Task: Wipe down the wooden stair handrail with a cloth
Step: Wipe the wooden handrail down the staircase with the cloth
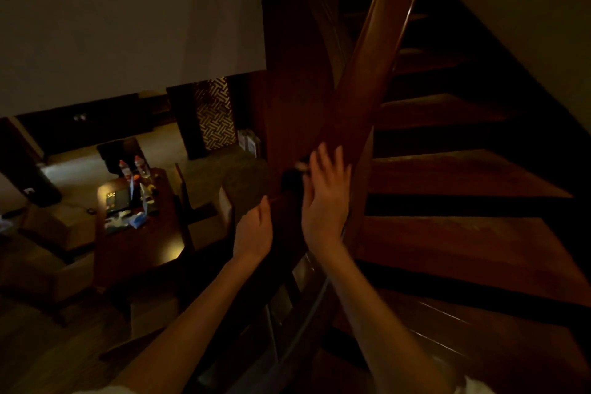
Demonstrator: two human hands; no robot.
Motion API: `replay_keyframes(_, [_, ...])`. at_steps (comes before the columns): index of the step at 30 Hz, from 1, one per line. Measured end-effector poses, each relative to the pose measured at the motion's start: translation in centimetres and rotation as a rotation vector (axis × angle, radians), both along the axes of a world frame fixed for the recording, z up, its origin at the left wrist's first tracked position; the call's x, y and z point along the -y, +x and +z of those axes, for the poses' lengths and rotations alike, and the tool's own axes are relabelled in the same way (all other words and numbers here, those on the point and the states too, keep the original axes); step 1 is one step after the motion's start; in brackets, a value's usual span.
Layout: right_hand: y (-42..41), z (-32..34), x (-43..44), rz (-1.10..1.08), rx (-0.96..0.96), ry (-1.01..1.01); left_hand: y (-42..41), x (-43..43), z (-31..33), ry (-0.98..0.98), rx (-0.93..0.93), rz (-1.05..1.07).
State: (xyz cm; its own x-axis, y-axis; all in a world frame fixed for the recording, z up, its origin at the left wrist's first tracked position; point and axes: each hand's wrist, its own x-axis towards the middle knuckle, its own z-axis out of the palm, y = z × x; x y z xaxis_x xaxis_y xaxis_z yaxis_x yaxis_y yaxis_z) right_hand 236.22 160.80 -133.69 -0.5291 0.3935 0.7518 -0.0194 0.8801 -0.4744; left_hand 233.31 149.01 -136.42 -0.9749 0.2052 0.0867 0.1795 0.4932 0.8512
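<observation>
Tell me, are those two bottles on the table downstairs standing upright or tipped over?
Upright. Both bottles stand side by side at the far end of the wooden table, with their caps pointing up. Whether they are full cannot be told in this dim light.

- Wooden handrail (377, 67), upper centre to middle of the frame: warm reddish-brown.
- Stair treads (447, 169), right side: dark red-brown with near-black gaps between them.
- Wall (128, 16), upper left: dull beige-grey.
- Lattice panel (213, 117), centre: pale and dark woven geometric pattern.
- Two bottles (132, 166), left of centre: clear with red caps.
</observation>
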Motion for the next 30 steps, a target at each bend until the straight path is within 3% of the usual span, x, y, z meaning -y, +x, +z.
replay_keyframes(3, [-2.6,5.0,-5.3,0.055,-0.075,-0.324,0.2,0.0,-0.3,0.049,-0.044,-0.01])
replay_keyframes(6, [-2.4,6.0,-6.0,0.171,-0.174,-0.572,0.3,-0.1,-0.3,0.023,-0.076,0.008])
replay_keyframes(9, [0.2,1.6,-1.7,0.201,-0.237,-0.816,0.3,-0.3,-0.3,0.018,-0.119,0.031])
replay_keyframes(14, [4.0,-4.0,6.6,0.096,-0.074,-1.172,0.3,-0.4,-0.5,-0.019,-0.134,0.054])
replay_keyframes(23, [-2.4,5.6,-6.3,0.041,-0.019,-0.991,0.9,-0.6,0.2,-0.127,-0.177,0.072])
replay_keyframes(26, [-1.2,2.9,-3.3,0.011,0.004,-0.919,1.6,-0.6,0.3,-0.201,-0.18,0.063])
replay_keyframes(30, [3.4,-2.6,5.7,0.037,0.056,-0.652,1.4,-0.5,0.1,-0.181,-0.168,0.052])
